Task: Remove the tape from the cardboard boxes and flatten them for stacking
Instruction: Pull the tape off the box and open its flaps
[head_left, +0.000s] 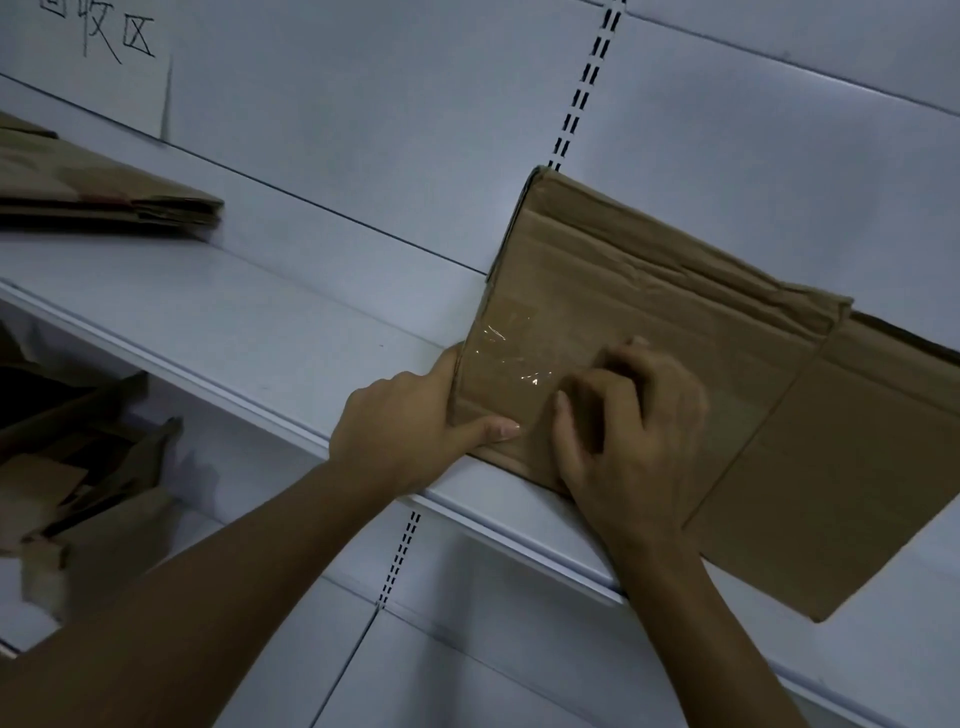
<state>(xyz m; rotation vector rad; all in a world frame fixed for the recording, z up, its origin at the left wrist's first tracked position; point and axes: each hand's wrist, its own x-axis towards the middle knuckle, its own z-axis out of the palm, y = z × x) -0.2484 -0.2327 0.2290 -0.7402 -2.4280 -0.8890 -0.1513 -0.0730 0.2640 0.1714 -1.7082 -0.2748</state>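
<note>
One box (649, 291) in play, and we've got it lying flat on the shelf (234, 322), its right flap hanging past the shelf's front lip. It's brown and creased, crumpled along the far edge. A strip of clear, shiny tape (506, 353) runs across its left panel. Our left hand (405, 431) grips the box's left edge, thumb pressed on top, fingers wrapped round out of sight. Our right hand (634, 431) sits curled at the tape's right end. It's blurred, so we can't tell whether it pinches the tape. Far left on the shelf sits a flat cardboard stack (104, 192).
</note>
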